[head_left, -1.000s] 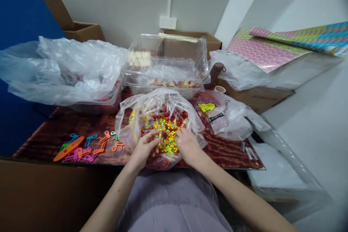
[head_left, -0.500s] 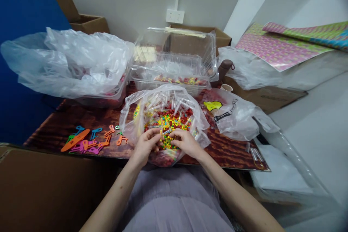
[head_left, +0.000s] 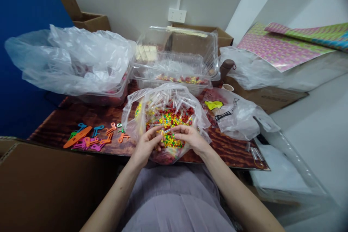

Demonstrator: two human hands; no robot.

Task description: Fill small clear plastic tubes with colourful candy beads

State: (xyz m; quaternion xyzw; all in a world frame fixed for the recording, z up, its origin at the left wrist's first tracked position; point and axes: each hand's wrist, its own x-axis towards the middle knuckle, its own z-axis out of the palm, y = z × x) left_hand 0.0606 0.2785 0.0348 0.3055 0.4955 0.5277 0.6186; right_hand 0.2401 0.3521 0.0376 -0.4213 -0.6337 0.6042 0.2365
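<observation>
My left hand [head_left: 147, 142] is closed, its thumb and fingertips pinching a small clear tube [head_left: 162, 132] that stands roughly upright. Opposite it, the fingers of my right hand [head_left: 191, 137] pinch a short clear, shiny piece [head_left: 167, 131], tilted toward the tube; whether it is a cap or a second tube I cannot tell. Both hands hover over an open clear plastic bag [head_left: 129, 114]. Inside lie many small yellow, green, blue and red beads [head_left: 172, 142], with red pieces and clear tubes [head_left: 176, 96] toward the back.
Left of the bag lie colourful plastic clips [head_left: 94, 142]. A bag-covered tub [head_left: 106, 98] stands behind them. Clear lidded containers [head_left: 176, 69] are at the back. To the right are a printed plastic bag [head_left: 236, 116], a paper cup [head_left: 227, 87], a brown bottle [head_left: 226, 68] and loose tubes [head_left: 257, 156].
My right hand's fingers have straightened a little and lifted slightly. The tube and the shiny piece remain close together. The view has shifted slightly.
</observation>
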